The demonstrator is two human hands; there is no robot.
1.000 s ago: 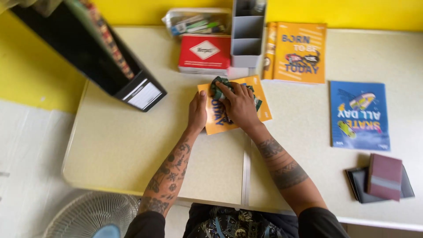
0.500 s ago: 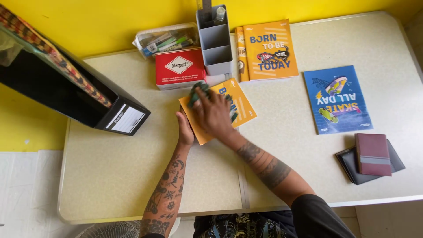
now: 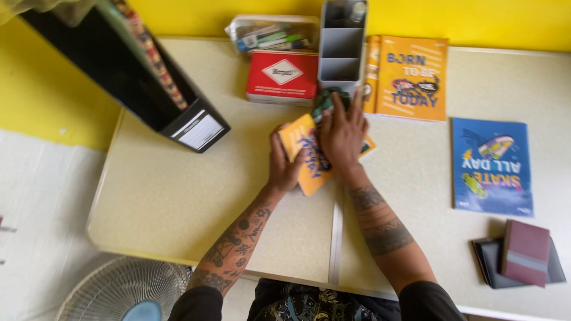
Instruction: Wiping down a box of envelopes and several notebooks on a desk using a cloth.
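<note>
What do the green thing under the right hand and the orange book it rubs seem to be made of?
Green cloth: soft fabric, probably, since it bunches and folds under the right hand. Orange book: paper with a smooth printed cover, likely thin card; the left hand steadies its edge.

The right hand point(image 3: 342, 134) covers most of the green cloth point(image 3: 324, 100) and the middle of the orange booklet point(image 3: 309, 153), the black file box point(image 3: 119, 65) is cut off at the far left, and the fan point(image 3: 122, 291) runs off the near edge.
</note>
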